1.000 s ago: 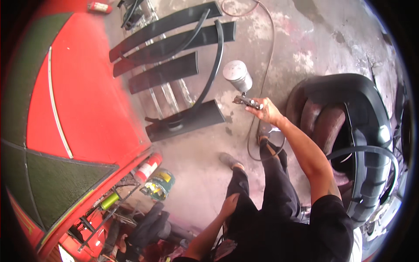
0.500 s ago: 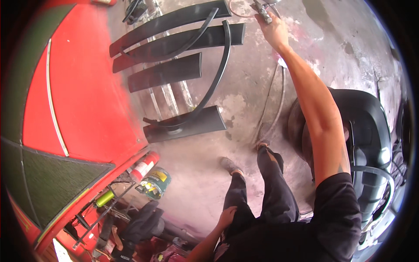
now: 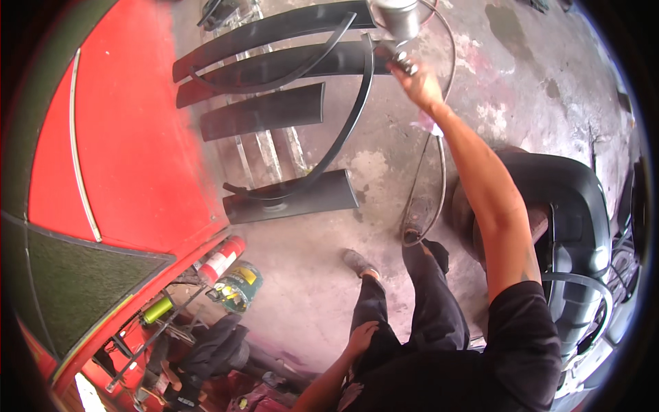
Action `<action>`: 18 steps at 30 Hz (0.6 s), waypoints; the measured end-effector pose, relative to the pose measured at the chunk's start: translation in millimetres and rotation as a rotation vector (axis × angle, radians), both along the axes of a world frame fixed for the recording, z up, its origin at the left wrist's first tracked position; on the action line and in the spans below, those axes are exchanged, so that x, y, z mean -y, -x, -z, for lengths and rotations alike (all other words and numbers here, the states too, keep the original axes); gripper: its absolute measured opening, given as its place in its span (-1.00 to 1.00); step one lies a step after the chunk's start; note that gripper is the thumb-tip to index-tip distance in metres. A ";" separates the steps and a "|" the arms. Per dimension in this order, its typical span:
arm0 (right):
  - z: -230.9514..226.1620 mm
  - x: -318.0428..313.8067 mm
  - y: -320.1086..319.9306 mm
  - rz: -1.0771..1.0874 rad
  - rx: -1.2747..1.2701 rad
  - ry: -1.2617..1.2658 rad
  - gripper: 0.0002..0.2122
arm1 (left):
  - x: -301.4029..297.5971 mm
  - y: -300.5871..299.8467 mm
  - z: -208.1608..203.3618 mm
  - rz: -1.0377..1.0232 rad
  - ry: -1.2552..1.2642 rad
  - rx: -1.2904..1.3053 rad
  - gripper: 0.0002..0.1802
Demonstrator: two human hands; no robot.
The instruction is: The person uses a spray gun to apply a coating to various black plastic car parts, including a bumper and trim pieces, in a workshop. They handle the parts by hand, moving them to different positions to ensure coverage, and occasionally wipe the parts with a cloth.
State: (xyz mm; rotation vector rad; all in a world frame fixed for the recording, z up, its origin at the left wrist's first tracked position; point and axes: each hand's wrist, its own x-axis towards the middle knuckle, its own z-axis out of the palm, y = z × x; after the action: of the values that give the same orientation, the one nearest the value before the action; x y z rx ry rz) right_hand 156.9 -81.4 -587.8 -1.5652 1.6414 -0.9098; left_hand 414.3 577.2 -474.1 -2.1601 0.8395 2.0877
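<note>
My right hand (image 3: pixel 420 84) is wrapped round a spray gun (image 3: pixel 403 63) with a silver cup (image 3: pixel 399 19). The gun is at the right end of a long black panel (image 3: pixel 343 59); whether it touches cannot be told. A hose (image 3: pixel 442 180) hangs down past my right shoe. Beyond lies another long black panel (image 3: pixel 274 38), and nearer are a shorter black panel (image 3: pixel 264 112) and a separate one (image 3: pixel 309 197). Curved black strips (image 3: pixel 360 96) lie across the panels. Down on my thigh rests my left hand (image 3: pixel 362 338), fingers laid out, holding nothing.
A red panelled surface (image 3: pixel 130 137) fills the left. Below it stand a red-and-white can (image 3: pixel 223 261) and a green bucket (image 3: pixel 240 287). Pale rails (image 3: pixel 269 154) support the panels. At right a large black moulded part (image 3: pixel 580 220) sits by my arm.
My right hand has moved left and nearer with the spray gun, whose cup now shows fully over the panel ends. The hose has shifted toward my foot. My left hand stays on my thigh.
</note>
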 end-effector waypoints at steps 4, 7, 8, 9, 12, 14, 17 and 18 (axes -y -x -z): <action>-1.5 39.6 15.0 0.258 -0.214 0.160 -0.57 | 8.6 5.3 19.2 0.038 0.101 0.042 -0.68; -27.5 32.6 1.8 0.271 -0.238 0.144 -0.58 | 38.6 16.5 46.0 0.084 0.264 0.059 -0.71; -17.7 27.9 1.3 0.261 -0.199 0.184 -0.62 | 56.3 21.1 51.6 0.050 0.328 0.049 -0.72; -11.8 18.6 -11.1 0.220 -0.153 0.161 -0.64 | 77.2 25.9 58.4 0.013 0.393 0.044 -0.72; -9.4 -23.9 -59.7 0.091 -0.040 0.116 -0.71 | 143.6 40.4 68.8 -0.026 0.393 0.084 -0.54; -12.5 -54.2 -103.3 -0.024 0.019 0.065 -0.74 | 177.7 47.5 80.4 -0.017 0.476 0.130 -0.36; -21.6 -93.5 -150.6 -0.228 0.214 -0.076 -0.67 | 227.0 54.8 89.2 0.032 0.648 0.233 -0.17; -37.9 -103.3 -160.2 -0.294 0.256 -0.180 -0.62 | 241.1 55.6 88.8 0.048 0.675 0.278 -0.12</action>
State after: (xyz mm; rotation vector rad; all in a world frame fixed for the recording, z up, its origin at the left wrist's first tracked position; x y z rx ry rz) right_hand 317.0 22.0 -550.0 -1.4517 1.2399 -0.7488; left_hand 358.7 336.1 -562.9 -2.5894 1.7153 1.5565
